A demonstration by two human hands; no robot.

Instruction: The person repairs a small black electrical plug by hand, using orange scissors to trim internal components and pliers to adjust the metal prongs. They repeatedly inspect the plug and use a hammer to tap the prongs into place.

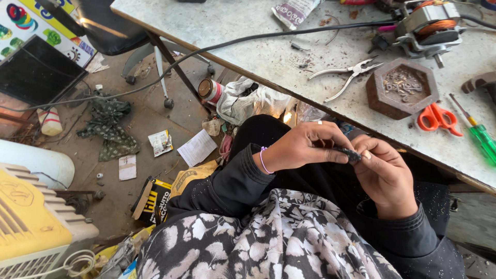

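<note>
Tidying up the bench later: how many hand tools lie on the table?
4: pliers mid-table, orange scissors near the edge, green screwdriver beside them, hammer at right edge. More may lie outside the frame.

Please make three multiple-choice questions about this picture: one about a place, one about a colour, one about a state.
1. Where do the pliers lie?
A. on the floor
B. on the table
C. on the person's lap

2. What colour are the scissors' handles?
A. orange
B. blue
C. white

3. How is the small dark piece held?
A. by the left hand alone
B. between both hands, left and right hand
C. it lies untouched

Answers: 1 B, they rest beside the hexagonal tray; 2 A, clearly orange; 3 B, fingers of both hands pinch it.
</note>
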